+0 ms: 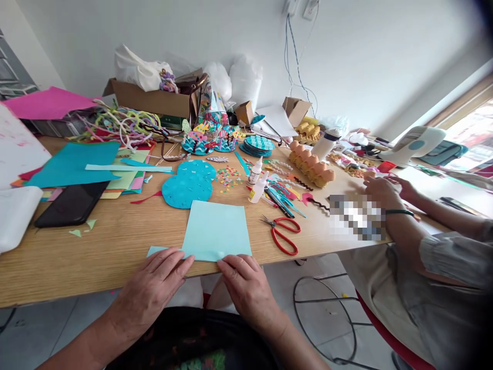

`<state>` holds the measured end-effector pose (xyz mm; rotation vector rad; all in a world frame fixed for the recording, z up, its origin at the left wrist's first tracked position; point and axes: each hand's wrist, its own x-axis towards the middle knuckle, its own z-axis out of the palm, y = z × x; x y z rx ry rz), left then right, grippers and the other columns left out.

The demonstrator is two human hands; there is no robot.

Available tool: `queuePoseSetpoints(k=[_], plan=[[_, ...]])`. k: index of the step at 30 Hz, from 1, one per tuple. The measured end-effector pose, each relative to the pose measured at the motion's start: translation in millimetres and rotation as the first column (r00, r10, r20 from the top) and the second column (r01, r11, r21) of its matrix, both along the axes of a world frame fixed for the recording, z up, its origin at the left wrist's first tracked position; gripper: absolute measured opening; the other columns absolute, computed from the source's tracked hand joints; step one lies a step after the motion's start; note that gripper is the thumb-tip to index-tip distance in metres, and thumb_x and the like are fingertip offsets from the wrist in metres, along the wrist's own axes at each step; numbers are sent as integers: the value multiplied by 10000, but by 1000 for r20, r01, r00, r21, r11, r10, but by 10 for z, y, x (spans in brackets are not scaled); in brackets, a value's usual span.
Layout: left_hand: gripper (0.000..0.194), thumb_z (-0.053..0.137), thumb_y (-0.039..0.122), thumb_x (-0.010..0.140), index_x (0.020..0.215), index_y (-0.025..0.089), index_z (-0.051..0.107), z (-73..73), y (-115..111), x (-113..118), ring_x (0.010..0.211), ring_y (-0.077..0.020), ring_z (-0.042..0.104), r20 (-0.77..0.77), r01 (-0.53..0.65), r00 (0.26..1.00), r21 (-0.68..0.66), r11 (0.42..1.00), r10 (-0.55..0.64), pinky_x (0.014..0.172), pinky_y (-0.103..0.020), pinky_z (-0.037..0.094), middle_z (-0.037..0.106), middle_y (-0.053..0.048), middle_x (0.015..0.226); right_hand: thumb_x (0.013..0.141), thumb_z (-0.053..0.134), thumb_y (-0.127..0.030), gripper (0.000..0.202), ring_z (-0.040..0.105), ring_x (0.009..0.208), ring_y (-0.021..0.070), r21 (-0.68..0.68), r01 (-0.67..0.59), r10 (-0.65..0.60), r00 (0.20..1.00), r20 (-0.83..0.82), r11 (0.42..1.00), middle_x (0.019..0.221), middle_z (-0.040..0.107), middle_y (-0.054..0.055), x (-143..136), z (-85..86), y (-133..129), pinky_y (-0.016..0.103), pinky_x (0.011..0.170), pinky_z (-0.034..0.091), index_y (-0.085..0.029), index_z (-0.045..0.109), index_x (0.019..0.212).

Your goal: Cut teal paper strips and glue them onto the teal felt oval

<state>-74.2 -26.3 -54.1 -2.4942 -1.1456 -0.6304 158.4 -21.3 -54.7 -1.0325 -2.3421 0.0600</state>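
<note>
A light blue sheet of paper (217, 226) lies at the table's front edge. Along its near side runs a narrow light blue band (208, 254), whose left end sticks out past the sheet; whether it is a fold or a separate strip I cannot tell. My left hand (159, 277) grips this edge at the left, fingers close together. At the right corner my right hand (248, 285) holds the same edge with bent fingers. Both thumbs are partly hidden. Red-handled scissors (285, 234) lie to the right of the sheet, and blue rounded cutouts (187, 190) lie just beyond it.
Two glue bottles (257, 186), confetti bits (229, 177) and pens (279, 200) lie beyond the sheet. A black phone (72, 204) and coloured papers (77, 162) are at left. An egg carton (311, 164) stands behind. At right, another person's hands (381, 190) work.
</note>
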Motion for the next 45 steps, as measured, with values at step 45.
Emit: queuePoseSetpoints(k=[45], plan=[[356, 361, 125, 885, 1144, 221, 587, 61, -61, -70, 1002, -250, 527, -86, -78, 993, 2, 997, 78, 882, -416, 424, 569, -112, 1060, 802, 527, -152, 427, 480, 880, 212, -130, 194, -125, 902, 414, 972, 1031, 555, 40, -151, 316, -94, 362, 749, 322, -282, 459, 1202]])
